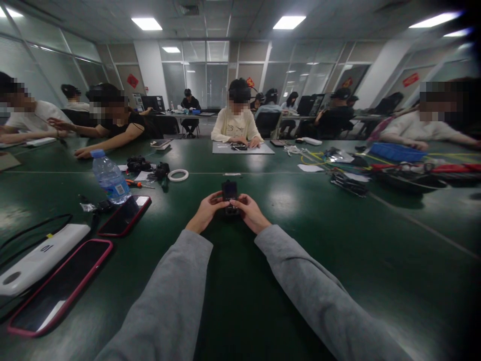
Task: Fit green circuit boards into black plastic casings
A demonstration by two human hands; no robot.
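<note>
Both your hands meet over the middle of the dark green table [300,240], grey sleeves [176,296] coming in from below. Your left hand [206,211] and right hand [250,211] are both clamped on a small black device [229,193], fingers wrapped on its left and right sides, thumbs near its lower edge; it stands roughly upright between them, low over the tabletop. What kind of device it is, too small to tell. To your left, well apart from the hands: a water bottle [110,178] upright, a red-cased phone [125,215] lying flat just beside it, a pink-cased phone [60,286] nearer you, a white power bank [39,258] next to that. A white ring [178,175] lies beyond the bottle. Across the table a person in a cream top [236,125] works over a grey mat [243,148]. A blue tray [396,152] sits far right.
</note>
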